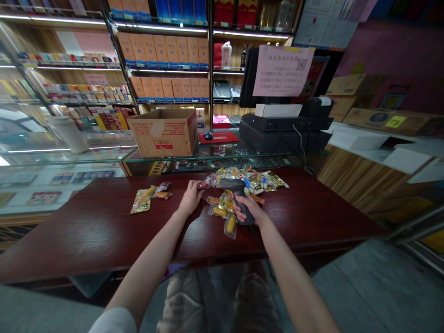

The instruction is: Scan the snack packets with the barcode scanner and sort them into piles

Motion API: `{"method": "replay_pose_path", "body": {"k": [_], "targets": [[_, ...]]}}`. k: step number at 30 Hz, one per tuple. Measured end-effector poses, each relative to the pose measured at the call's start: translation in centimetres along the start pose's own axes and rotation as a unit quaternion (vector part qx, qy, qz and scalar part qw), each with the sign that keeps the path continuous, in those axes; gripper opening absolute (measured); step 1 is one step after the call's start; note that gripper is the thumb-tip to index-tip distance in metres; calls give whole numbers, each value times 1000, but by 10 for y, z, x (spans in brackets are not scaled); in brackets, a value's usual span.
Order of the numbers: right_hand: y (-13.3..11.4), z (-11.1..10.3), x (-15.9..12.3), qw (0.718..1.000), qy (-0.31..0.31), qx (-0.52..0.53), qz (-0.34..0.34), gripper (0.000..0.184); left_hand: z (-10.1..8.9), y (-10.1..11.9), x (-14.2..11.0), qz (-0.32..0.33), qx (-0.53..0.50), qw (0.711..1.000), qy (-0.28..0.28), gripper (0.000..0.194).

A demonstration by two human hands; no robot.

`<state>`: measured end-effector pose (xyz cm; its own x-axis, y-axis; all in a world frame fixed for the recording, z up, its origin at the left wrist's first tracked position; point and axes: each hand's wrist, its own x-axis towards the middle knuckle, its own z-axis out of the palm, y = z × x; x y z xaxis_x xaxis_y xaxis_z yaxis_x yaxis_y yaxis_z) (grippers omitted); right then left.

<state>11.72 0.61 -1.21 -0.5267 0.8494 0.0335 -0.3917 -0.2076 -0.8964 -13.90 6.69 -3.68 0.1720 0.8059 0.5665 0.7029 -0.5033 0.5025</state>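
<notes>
My right hand (250, 209) is wrapped round the handle of a dark grey barcode scanner (231, 184), whose head points to the left. With its fingers closed, my left hand (191, 198) grips the end of a clear and red snack packet (205, 183) left of the scanner. Below the scanner lie several wrapped sausages (219, 212), yellow and orange, partly hidden by my right hand. A heap of gold and white snack packets (268, 181) spreads behind the scanner. Farther left, a flat gold packet (141, 200) lies beside a few small wrapped snacks (162, 195).
These stand on a dark red wooden table (114, 236). Behind it, a glass counter holds an open cardboard box (164, 134), a mouse (208, 136) on a red pad, and a cash register screen (249, 76) with a paper notice (282, 70). The scanner's cable hangs over the table's front edge.
</notes>
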Motion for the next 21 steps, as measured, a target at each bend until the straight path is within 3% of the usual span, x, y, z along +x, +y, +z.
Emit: {"method": "replay_pose_path", "body": {"k": [12, 16, 21], "targets": [[0, 0, 0, 1000, 17, -1, -8, 29, -5, 10, 2, -12, 154, 988, -8, 35], [0, 0, 1, 999, 39, 9, -22, 33, -13, 8, -1, -79, 267, 960, 17, 38], [-1, -1, 2, 997, 60, 14, -37, 35, -29, -11, -4, -169, 338, 924, 63, 41]]}}
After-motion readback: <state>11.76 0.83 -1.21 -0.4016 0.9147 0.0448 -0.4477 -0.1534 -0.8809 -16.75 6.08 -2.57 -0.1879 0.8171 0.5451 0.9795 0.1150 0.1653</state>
